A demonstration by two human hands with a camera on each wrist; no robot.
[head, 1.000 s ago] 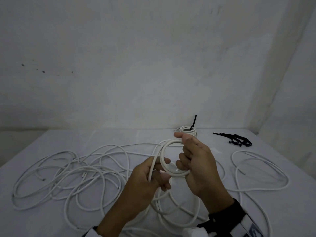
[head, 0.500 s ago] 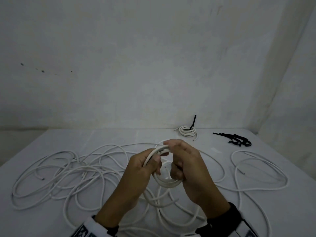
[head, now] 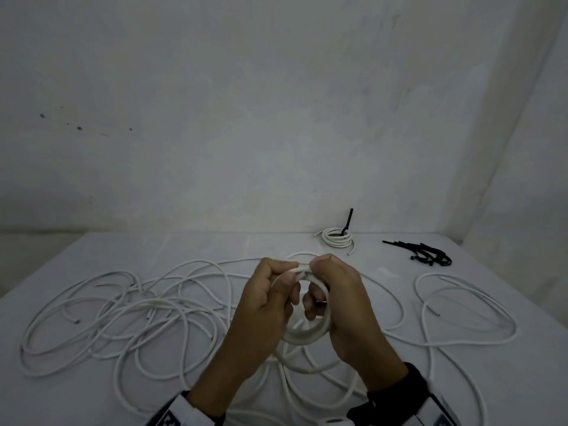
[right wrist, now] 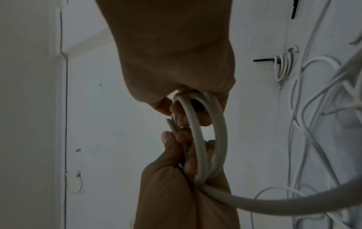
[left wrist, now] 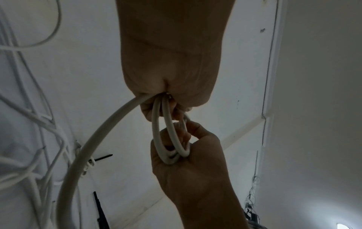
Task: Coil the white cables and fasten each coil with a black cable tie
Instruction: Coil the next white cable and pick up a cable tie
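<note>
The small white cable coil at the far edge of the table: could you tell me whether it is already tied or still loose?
Tied. The small white cable coil has a black cable tie through it, its tail sticking upward.

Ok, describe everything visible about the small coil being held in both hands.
The coil is a small ring of a few turns of smooth white round cable, likely plastic-sheathed. It is held upright above the table, not lying on it. The left hand pinches its top, the right hand curls round its right side. No black tie is on it. A loose length trails from it down toward the cables on the table.
</note>
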